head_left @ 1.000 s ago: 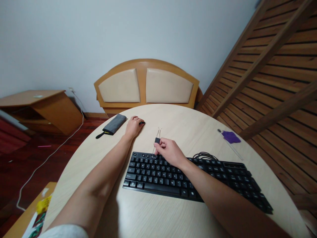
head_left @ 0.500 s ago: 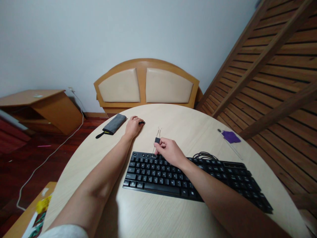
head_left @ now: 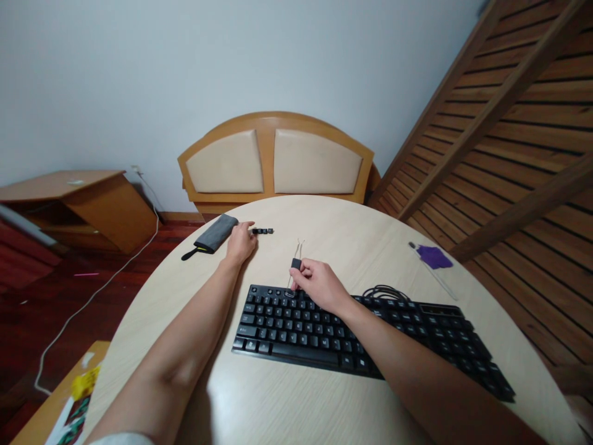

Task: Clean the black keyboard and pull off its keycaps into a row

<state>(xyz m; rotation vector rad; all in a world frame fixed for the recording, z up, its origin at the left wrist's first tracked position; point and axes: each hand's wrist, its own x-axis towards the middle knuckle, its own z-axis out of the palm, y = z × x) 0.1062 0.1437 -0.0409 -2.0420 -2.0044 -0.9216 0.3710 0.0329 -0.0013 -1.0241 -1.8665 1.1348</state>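
Note:
A black keyboard (head_left: pixel 306 355) lies at a slant across the table. My right hand (head_left: pixel 322 284) is closed round a wire keycap puller (head_left: pixel 295 264), whose black grip shows between thumb and fingers. One pair of wire ends points up and away. Its lower end reaches the keyboard's top row, where some key places have no caps. A short row of black keycaps (head_left: pixel 264 231) sits on the table beyond the keyboard. Just left of that row, my left hand (head_left: pixel 241 242) rests with its fingers apart; whether a fingertip touches the nearest cap I cannot tell.
At the left lies a grey pouch (head_left: pixel 217 233) with a black loop, close to my left hand. A coiled black cable (head_left: pixel 384 292) is behind the keyboard. To the right are a purple cloth (head_left: pixel 434 256) and a thin brush (head_left: pixel 438 278). The round table (head_left: pixel 333 216) faces a headboard.
My left hand has drawn back to the left, off the keycaps, so more of their row shows. My right hand keeps the puller at the same spot on the keyboard.

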